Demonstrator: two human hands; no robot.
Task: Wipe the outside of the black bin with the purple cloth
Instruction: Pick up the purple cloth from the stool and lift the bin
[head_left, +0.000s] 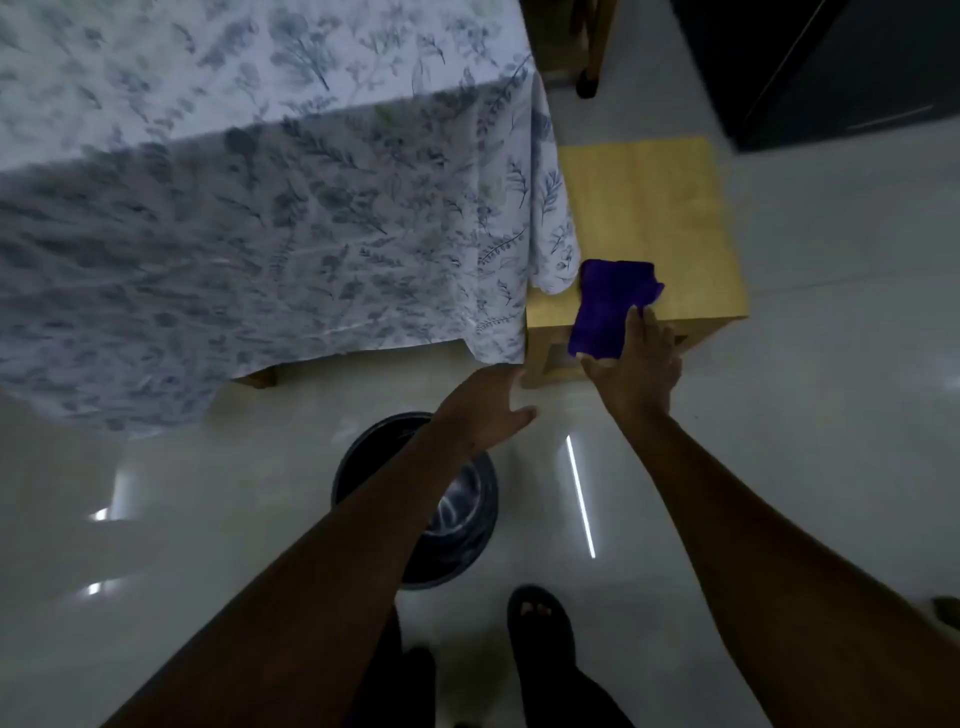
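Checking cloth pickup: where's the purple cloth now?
Head view, right of centre: the purple cloth lies on the wooden stool's front edge, beside the tablecloth corner, with the right hand on its near end.

No text, label, brand, number or sign can be read anywhere in view

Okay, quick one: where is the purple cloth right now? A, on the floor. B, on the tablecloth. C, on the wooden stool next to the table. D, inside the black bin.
C: the purple cloth lies on the wooden stool with the right hand on its near edge; the black bin stands apart on the floor.
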